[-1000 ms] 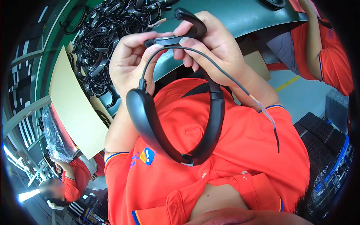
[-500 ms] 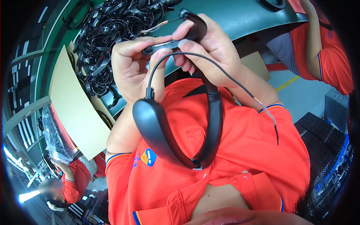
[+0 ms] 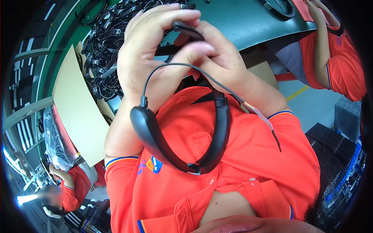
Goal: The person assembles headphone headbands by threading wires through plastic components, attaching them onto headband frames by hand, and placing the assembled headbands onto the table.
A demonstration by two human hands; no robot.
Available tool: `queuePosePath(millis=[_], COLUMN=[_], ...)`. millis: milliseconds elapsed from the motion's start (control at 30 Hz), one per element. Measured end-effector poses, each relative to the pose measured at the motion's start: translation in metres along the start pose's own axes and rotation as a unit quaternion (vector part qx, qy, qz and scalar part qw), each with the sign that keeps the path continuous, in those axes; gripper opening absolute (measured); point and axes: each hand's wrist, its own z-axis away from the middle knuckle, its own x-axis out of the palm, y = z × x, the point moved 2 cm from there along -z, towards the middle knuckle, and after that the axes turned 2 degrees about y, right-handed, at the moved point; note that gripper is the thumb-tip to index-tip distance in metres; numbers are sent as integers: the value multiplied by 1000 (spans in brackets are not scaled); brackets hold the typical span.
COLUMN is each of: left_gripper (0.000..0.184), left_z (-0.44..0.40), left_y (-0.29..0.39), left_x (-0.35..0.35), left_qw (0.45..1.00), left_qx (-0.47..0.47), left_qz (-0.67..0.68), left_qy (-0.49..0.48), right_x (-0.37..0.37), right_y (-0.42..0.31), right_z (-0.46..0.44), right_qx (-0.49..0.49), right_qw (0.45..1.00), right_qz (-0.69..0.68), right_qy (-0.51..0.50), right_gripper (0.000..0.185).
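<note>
A black neckband headset (image 3: 217,132) hangs in front of my red shirt, its curved lower part resting close to the chest. My right hand (image 3: 225,54) closes round its upper arm, whose black end (image 3: 186,29) rises between the two hands. My left hand (image 3: 143,54) reaches over that end with curled fingers, and its blurred thumb lies against the right hand. What the left fingertips press is partly hidden. From the headset's rounded left tip (image 3: 142,116), a thin black cable (image 3: 186,65) arches across both hands to bare, stripped wires (image 3: 258,112) at the right.
A heap of black headset parts (image 3: 103,58) covers the left of the green table (image 3: 244,19). Another neckband (image 3: 281,9) lies at its far edge. Cardboard (image 3: 79,108) stands at left. Co-workers in red (image 3: 344,62) are at right and lower left; dark trays (image 3: 330,143) are stacked at right.
My left hand has risen and turned, its fingers now arching over the headset's end instead of pinching it beside the right hand. The headset's left tip and cable have shifted slightly left.
</note>
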Motion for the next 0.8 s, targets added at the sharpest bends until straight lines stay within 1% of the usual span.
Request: queuePosePath(millis=[33, 67, 100, 167, 267, 300, 333, 367, 400, 433, 500, 567, 633, 667, 700, 733, 800], left_gripper=[30, 30, 28, 25, 16, 17, 17, 13, 10, 10, 12, 13, 28, 31, 30, 29, 27], left_z=[3, 6, 8, 11, 13, 12, 12, 12, 13, 14, 15, 16, 18, 19, 22, 25, 25], left_y=[0, 0, 1, 2, 3, -3, -3, -1, 0, 0, -1, -3, -4, -5, -4, -4, -4], left_x=[2, 4, 6, 6, 2, 0, 1, 1, 1, 1, 0, -1, -4, -7, -5, -4, -4], left_qw=[1000, 1000, 999, 999, 994, 996, 996, 988, 976, 975, 978, 979, 990, 990, 975, 951, 952], left_qx=[-5, -6, 2, 9, -69, 2, 1, -18, -39, -41, -72, -89, -12, -13, -56, -100, -84], left_qz=[-1, 1, 9, 16, 77, 87, 85, 140, 194, 194, 178, 169, 127, 126, 205, 281, 281], left_qy=[25, 22, 31, 40, 25, 19, 21, 58, 95, 96, 80, 73, 52, 53, 67, 80, 90], right_x=[1, 1, 2, 4, 7, 7, 7, 8, 8, 10, 13, 15, 17, 18, 19, 20, 23], right_y=[-1, -6, -5, -3, -1, -2, -3, -5, -4, -2, 1, 4, 3, -1, -3, 1, -1], right_z=[2, 3, 4, 4, 6, 6, 5, 6, 4, 1, -5, -4, -4, -3, -3, -3, -5], right_qx=[-11, 43, 46, 17, -13, -13, -27, -41, -52, -50, -127, -126, -126, -108, -91, -107, -117], right_qw=[1000, 999, 999, 999, 999, 999, 999, 998, 995, 995, 987, 988, 989, 992, 994, 991, 989], right_qz=[15, 21, 20, 31, 32, 30, 39, 48, 85, 84, 81, 59, 35, 28, 21, 43, 65], right_qy=[14, 11, 14, 25, 7, 5, 6, 8, 4, 3, 63, 67, 70, 65, 60, 66, 70], right_gripper=[37, 42, 42, 38, 36, 36, 36, 36, 37, 37, 31, 32, 33, 33, 34, 33, 31])
